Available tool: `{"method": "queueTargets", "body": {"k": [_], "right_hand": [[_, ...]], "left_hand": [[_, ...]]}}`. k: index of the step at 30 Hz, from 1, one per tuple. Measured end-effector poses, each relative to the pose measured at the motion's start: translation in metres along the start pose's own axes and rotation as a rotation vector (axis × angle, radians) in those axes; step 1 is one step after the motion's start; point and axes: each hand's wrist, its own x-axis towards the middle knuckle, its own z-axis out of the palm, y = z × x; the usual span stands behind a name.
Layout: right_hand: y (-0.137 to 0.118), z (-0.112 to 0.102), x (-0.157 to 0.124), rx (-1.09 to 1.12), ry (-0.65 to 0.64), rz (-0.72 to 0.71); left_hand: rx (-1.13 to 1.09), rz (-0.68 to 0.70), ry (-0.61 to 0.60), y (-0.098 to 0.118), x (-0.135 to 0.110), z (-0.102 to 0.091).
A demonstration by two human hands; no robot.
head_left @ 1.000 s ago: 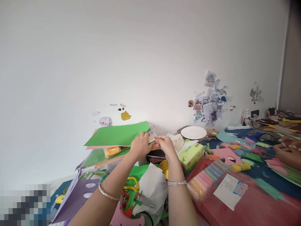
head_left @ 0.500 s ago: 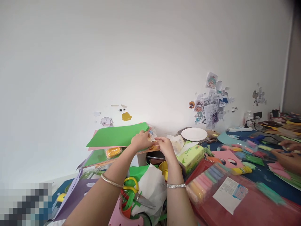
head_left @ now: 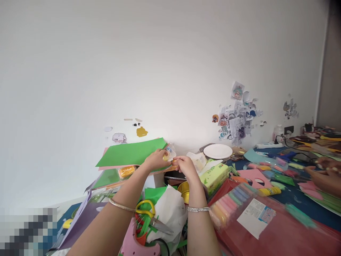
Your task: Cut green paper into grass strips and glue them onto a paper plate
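Over the right end of a stack of coloured sheets, topped by a green sheet (head_left: pixel 130 153), my two hands work close together. My left hand (head_left: pixel 157 159) is closed, fingers curled beside a clear plastic wrapper (head_left: pixel 170 151), with a small yellow bit (head_left: pixel 165 157) showing at its fingertips. My right hand (head_left: pixel 185 166) is closed in a pinch facing it, near a small orange bit (head_left: pixel 174 163). What either hand grips is too small to name. Below my forearms lie yellow-handled scissors (head_left: pixel 160 224) and crumpled white paper (head_left: pixel 174 206).
A wrapped orange block (head_left: pixel 126 172) sits left of my left hand. To the right are a green tissue box (head_left: pixel 214 177), a white plate (head_left: pixel 217 151) and a red folder (head_left: pixel 290 231) with packed clay sticks. Another person's hands (head_left: pixel 323 177) are at the far right.
My left hand has shifted slightly left and turned, showing the yellow bit. The gap between my hands is a little wider. The whole view has drifted slightly.
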Motion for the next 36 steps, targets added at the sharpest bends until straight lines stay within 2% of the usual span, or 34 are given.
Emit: {"method": "queueTargets", "body": {"k": [16, 27, 36], "right_hand": [[-0.010, 0.007, 0.005, -0.013, 0.022, -0.070], [-0.008, 0.003, 0.004, 0.006, -0.001, -0.012], [-0.005, 0.002, 0.002, 0.005, -0.029, 0.011]], "left_hand": [[-0.072, -0.032, 0.024, 0.000, 0.003, 0.005], [0.050, -0.031, 0.073, 0.007, -0.001, 0.007], [0.137, 0.006, 0.058, 0.012, 0.000, 0.008]]}}
